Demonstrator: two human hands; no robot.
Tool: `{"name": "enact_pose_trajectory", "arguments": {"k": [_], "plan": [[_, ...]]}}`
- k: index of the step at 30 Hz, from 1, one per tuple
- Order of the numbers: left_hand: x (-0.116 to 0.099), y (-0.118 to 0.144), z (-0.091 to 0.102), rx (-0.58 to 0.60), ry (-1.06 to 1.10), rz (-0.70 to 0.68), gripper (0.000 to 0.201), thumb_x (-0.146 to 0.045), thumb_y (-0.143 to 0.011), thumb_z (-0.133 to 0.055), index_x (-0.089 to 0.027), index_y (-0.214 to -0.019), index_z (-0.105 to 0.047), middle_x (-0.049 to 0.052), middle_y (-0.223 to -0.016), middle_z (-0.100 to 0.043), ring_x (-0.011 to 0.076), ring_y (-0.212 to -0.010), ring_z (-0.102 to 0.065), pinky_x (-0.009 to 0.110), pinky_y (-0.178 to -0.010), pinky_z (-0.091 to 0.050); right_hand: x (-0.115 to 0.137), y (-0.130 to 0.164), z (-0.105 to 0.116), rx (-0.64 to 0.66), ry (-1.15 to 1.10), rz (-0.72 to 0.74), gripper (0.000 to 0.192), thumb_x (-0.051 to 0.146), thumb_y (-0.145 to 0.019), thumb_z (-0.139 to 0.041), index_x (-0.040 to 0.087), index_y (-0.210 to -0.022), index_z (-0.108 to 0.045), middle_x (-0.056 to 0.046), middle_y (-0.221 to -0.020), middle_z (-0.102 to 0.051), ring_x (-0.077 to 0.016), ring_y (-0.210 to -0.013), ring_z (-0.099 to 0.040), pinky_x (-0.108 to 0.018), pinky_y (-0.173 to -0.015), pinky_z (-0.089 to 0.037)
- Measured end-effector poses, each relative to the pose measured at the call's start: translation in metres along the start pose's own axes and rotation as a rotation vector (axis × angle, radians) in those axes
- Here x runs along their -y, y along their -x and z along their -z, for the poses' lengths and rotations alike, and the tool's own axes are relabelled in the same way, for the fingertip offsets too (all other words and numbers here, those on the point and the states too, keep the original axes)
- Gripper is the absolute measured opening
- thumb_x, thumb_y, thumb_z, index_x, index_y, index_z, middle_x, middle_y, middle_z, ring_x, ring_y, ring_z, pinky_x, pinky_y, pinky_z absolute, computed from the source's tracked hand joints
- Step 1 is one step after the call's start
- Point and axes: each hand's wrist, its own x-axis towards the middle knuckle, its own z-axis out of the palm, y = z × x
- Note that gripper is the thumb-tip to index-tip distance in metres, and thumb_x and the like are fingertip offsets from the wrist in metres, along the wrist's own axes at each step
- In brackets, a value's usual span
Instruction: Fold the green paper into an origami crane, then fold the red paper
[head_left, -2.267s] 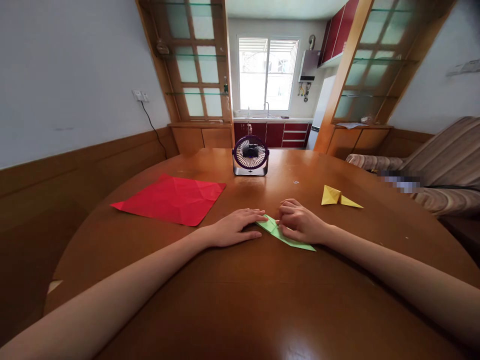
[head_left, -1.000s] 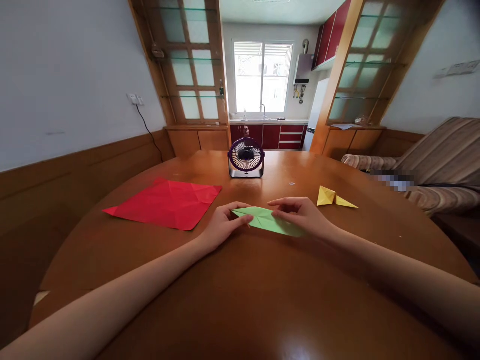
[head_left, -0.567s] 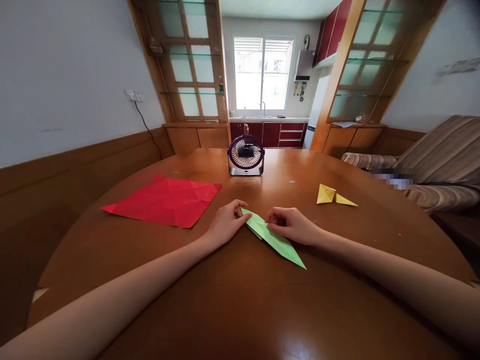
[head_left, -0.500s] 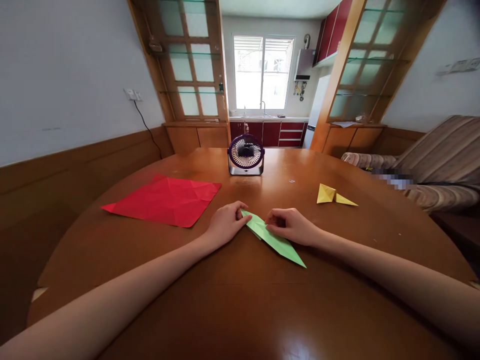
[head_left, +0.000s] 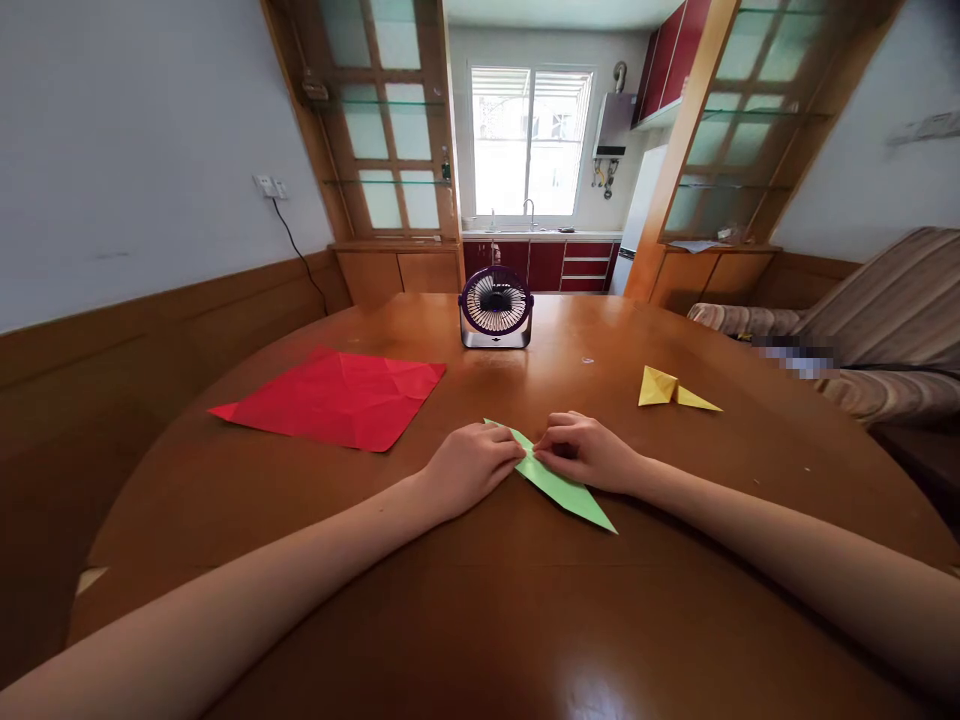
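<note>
Our left hand [head_left: 472, 468] lies curled, fingertips pressing down on the upper end of the green folded paper [head_left: 559, 480], while our right hand [head_left: 589, 453] pinches the same piece from the other side, its fingers bent over the fold. The green paper lies flat on the desk [head_left: 480, 600] between our two hands, already reduced to a long narrow shape whose sharp tip points toward our right forearm. We judge the folding well along: several creases are made and the form is slim, yet it looks plainer than the yellow folded figure [head_left: 675, 391] farther right, so more folds seem to remain. To our left a red sheet [head_left: 337, 398] lies spread open, creased but not folded up.

We work on a round, glossy brown wooden desk. A small purple fan [head_left: 496, 308] stands at its far edge, facing us. Beyond it we see wooden glass-paned partitions, a kitchen with red cabinets and a bright window [head_left: 529, 140], and a striped sofa [head_left: 862, 320] at the right.
</note>
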Motion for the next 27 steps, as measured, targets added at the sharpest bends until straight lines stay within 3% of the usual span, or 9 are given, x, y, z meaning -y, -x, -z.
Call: {"name": "enact_pose_trajectory", "arguments": {"k": [5, 10, 13, 21, 27], "plan": [[-0.003, 0.002, 0.004, 0.027, -0.088, -0.036, 0.025, -0.023, -0.097, -0.042, -0.018, -0.101, -0.067, 0.005, -0.092, -0.070, 0.0187, -0.086, -0.066, 0.030, -0.076, -0.051, -0.008, 0.002, 0.008, 0.058, 0.009, 0.124, 0.020, 0.023, -0.092, -0.053, 0.017, -0.095, -0.072, -0.006, -0.081, -0.059, -0.0161, -0.075, -0.054, -0.032, -0.074, -0.046], [-0.006, 0.004, 0.007, 0.043, -0.145, -0.117, 0.028, -0.023, -0.097, -0.039, -0.015, -0.107, -0.064, 0.008, -0.100, -0.069, 0.0199, -0.092, -0.066, 0.041, -0.096, -0.048, -0.014, 0.004, 0.014, 0.071, 0.041, 0.220, 0.025, 0.018, -0.090, -0.051, 0.019, -0.106, -0.071, -0.008, -0.088, -0.060, -0.0178, -0.080, -0.056, -0.035, -0.078, -0.047], [0.000, 0.004, 0.007, 0.046, -0.164, -0.145, 0.032, -0.025, -0.097, -0.041, -0.016, -0.121, -0.059, 0.009, -0.111, -0.066, 0.0222, -0.101, -0.063, 0.046, -0.104, -0.042, -0.014, 0.005, 0.014, 0.076, 0.094, 0.227, 0.028, 0.015, -0.090, -0.049, 0.018, -0.108, -0.070, -0.009, -0.088, -0.060, -0.0189, -0.081, -0.055, -0.037, -0.078, -0.047], [0.017, 0.008, 0.011, 0.135, 0.116, -0.124, 0.037, -0.030, -0.100, -0.041, -0.025, -0.133, -0.056, 0.008, -0.133, -0.056, 0.0221, -0.124, -0.052, 0.036, -0.104, -0.044, -0.011, 0.006, 0.013, 0.057, 0.115, 0.240, 0.030, 0.011, -0.086, -0.048, 0.016, -0.107, -0.069, -0.011, -0.100, -0.065, -0.0219, -0.093, -0.058, -0.041, -0.085, -0.048], [0.020, 0.010, 0.020, 0.331, 0.192, -0.040, 0.047, -0.043, -0.099, -0.041, -0.030, -0.144, -0.042, 0.007, -0.153, -0.036, 0.0272, -0.143, -0.028, 0.049, -0.117, -0.024, -0.013, 0.005, 0.014, 0.092, 0.054, 0.275, 0.037, 0.007, -0.083, -0.047, 0.020, -0.113, -0.064, -0.008, -0.112, -0.068, -0.0217, -0.108, -0.059, -0.045, -0.097, -0.045]]}}
